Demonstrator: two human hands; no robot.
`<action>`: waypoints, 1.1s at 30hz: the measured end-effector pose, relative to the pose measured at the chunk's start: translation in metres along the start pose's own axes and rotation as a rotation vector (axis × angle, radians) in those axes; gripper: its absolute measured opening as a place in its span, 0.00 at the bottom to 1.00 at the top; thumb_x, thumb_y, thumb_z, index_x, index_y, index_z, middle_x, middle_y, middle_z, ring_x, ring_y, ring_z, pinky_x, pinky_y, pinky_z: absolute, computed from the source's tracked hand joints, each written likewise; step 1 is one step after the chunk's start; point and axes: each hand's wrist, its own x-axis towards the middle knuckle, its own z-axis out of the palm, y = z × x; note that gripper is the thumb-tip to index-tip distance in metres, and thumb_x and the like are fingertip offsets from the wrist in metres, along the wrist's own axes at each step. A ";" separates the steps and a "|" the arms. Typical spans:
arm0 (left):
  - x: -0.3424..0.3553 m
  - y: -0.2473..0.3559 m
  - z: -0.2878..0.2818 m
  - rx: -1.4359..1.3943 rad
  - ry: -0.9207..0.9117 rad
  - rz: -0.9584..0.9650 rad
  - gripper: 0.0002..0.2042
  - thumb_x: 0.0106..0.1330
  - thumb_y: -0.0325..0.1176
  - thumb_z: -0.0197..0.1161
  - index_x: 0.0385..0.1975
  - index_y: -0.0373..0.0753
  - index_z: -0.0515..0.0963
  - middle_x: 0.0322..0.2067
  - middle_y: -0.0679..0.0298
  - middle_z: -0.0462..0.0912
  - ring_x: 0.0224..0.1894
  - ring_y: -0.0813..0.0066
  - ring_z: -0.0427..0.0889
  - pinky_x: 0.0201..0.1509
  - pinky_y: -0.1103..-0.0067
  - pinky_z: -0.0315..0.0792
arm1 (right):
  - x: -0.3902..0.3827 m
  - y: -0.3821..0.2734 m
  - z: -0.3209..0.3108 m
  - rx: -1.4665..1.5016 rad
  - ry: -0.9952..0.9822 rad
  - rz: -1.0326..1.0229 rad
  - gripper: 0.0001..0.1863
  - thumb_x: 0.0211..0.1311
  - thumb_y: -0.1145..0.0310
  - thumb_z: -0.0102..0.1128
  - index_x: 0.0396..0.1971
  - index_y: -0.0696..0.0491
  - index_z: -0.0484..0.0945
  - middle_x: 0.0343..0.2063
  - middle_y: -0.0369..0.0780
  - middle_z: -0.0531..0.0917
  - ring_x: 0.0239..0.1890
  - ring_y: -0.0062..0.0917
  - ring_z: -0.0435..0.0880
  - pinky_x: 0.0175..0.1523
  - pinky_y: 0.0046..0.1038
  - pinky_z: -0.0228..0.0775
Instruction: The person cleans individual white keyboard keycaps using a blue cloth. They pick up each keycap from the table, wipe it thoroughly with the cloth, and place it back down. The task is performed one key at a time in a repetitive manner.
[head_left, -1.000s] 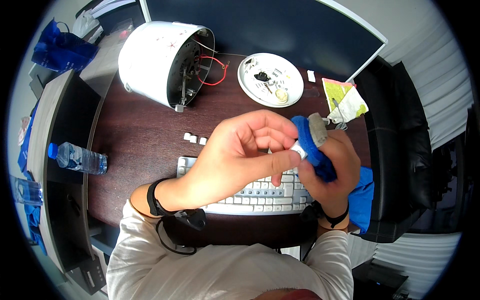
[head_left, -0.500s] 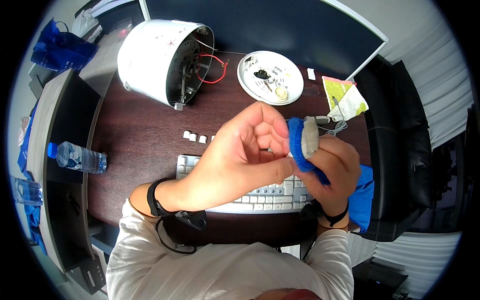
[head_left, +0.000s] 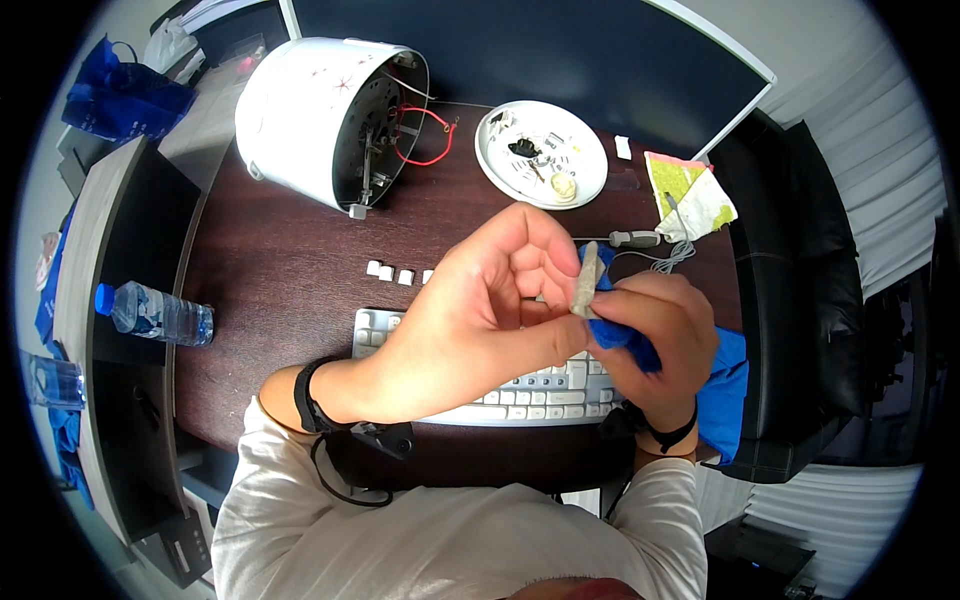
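Observation:
My left hand (head_left: 500,310) is curled above the white keyboard (head_left: 525,410), its thumb and fingertips against a blue-and-grey cloth (head_left: 625,345); whatever it pinches is hidden. My right hand (head_left: 655,340) grips that cloth, thumb and fingers wrapped round it, close against my left fingertips. The cloth's grey part (head_left: 585,280) faces up between the two hands. A few loose white keycaps (head_left: 385,273) lie just behind the keyboard. Beyond my hands are a grey-handled tool (head_left: 633,239) and a thin coiled cable (head_left: 675,260).
An opened white appliance (head_left: 295,120) with red wire lies at back left. A white plate (head_left: 490,150) holds small parts. A water bottle (head_left: 175,318) lies left. A yellow-green cloth (head_left: 685,190) is at back right, blue fabric (head_left: 725,390) at the right edge, a dark screen (head_left: 520,55) behind.
The cloth in my right hand has folded inward and down, its grey part now narrower and nearer my left fingertips. The white keycap seen between my fingertips earlier is now hidden.

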 end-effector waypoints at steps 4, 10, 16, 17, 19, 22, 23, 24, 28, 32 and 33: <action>0.000 0.000 0.000 0.008 0.003 0.002 0.15 0.54 0.11 0.55 0.39 0.35 0.64 0.34 0.67 0.72 0.38 0.83 0.76 0.37 0.87 0.71 | -0.007 0.001 -0.002 0.038 0.024 0.063 0.21 0.35 0.73 0.70 0.36 0.54 0.77 0.29 0.39 0.78 0.26 0.29 0.79 0.28 0.24 0.69; 0.002 0.005 -0.001 0.056 -0.010 -0.093 0.12 0.57 0.15 0.57 0.39 0.33 0.68 0.32 0.67 0.76 0.35 0.85 0.76 0.36 0.88 0.70 | -0.004 0.001 -0.001 0.007 0.054 0.008 0.20 0.35 0.73 0.70 0.35 0.54 0.77 0.29 0.40 0.78 0.25 0.29 0.79 0.27 0.23 0.69; 0.002 0.013 -0.007 0.155 -0.052 -0.173 0.05 0.59 0.21 0.59 0.34 0.32 0.72 0.28 0.68 0.78 0.26 0.89 0.73 0.27 0.91 0.66 | 0.000 0.002 -0.003 0.024 0.018 -0.045 0.18 0.37 0.74 0.68 0.34 0.55 0.77 0.29 0.40 0.78 0.23 0.27 0.79 0.24 0.22 0.69; 0.003 0.014 -0.007 0.177 -0.044 -0.194 0.05 0.60 0.22 0.59 0.34 0.32 0.72 0.28 0.68 0.79 0.25 0.90 0.72 0.25 0.91 0.65 | 0.000 0.002 -0.003 0.020 0.023 -0.043 0.18 0.37 0.74 0.68 0.34 0.55 0.77 0.29 0.40 0.77 0.23 0.28 0.79 0.25 0.23 0.69; 0.002 0.011 -0.007 0.147 -0.037 -0.185 0.05 0.60 0.23 0.60 0.34 0.32 0.73 0.28 0.67 0.79 0.24 0.90 0.71 0.23 0.91 0.63 | -0.002 0.004 -0.002 0.034 0.041 -0.050 0.18 0.37 0.74 0.68 0.34 0.55 0.77 0.29 0.40 0.77 0.23 0.28 0.79 0.25 0.24 0.69; 0.000 0.010 -0.003 0.092 -0.019 -0.200 0.06 0.59 0.21 0.59 0.34 0.32 0.71 0.28 0.64 0.78 0.23 0.87 0.72 0.24 0.89 0.64 | -0.009 0.008 0.000 0.068 0.077 -0.070 0.19 0.36 0.74 0.68 0.34 0.55 0.77 0.30 0.40 0.77 0.23 0.29 0.79 0.25 0.24 0.70; 0.000 0.010 -0.002 0.071 -0.012 -0.211 0.06 0.59 0.20 0.59 0.34 0.31 0.71 0.29 0.62 0.77 0.23 0.85 0.72 0.24 0.88 0.65 | -0.011 0.008 0.000 0.064 0.086 -0.073 0.19 0.35 0.74 0.68 0.34 0.55 0.77 0.30 0.41 0.77 0.23 0.29 0.79 0.25 0.25 0.70; -0.001 0.009 -0.001 0.048 -0.004 -0.201 0.06 0.59 0.20 0.59 0.34 0.32 0.71 0.29 0.62 0.77 0.23 0.85 0.72 0.24 0.88 0.65 | -0.011 0.008 0.000 0.060 0.096 -0.076 0.19 0.35 0.74 0.68 0.34 0.55 0.77 0.30 0.41 0.77 0.24 0.30 0.79 0.25 0.25 0.70; -0.002 0.002 0.001 -0.056 0.026 -0.155 0.05 0.60 0.19 0.57 0.34 0.32 0.70 0.28 0.61 0.76 0.23 0.83 0.72 0.25 0.87 0.65 | -0.003 -0.002 0.002 -0.112 0.077 -0.031 0.19 0.35 0.73 0.68 0.34 0.55 0.77 0.31 0.40 0.77 0.24 0.30 0.79 0.25 0.24 0.69; -0.004 -0.005 -0.001 -0.122 -0.026 -0.099 0.06 0.61 0.20 0.57 0.36 0.33 0.71 0.30 0.65 0.78 0.24 0.88 0.71 0.23 0.90 0.63 | -0.001 -0.004 0.003 -0.131 0.052 -0.044 0.19 0.36 0.71 0.69 0.33 0.54 0.76 0.31 0.40 0.76 0.24 0.30 0.79 0.25 0.24 0.69; -0.004 -0.006 -0.001 -0.118 -0.027 -0.102 0.06 0.61 0.20 0.57 0.36 0.33 0.71 0.30 0.65 0.78 0.24 0.88 0.71 0.23 0.89 0.64 | -0.002 -0.003 0.002 -0.101 0.053 -0.051 0.19 0.36 0.71 0.69 0.33 0.54 0.76 0.31 0.39 0.76 0.24 0.30 0.79 0.25 0.23 0.69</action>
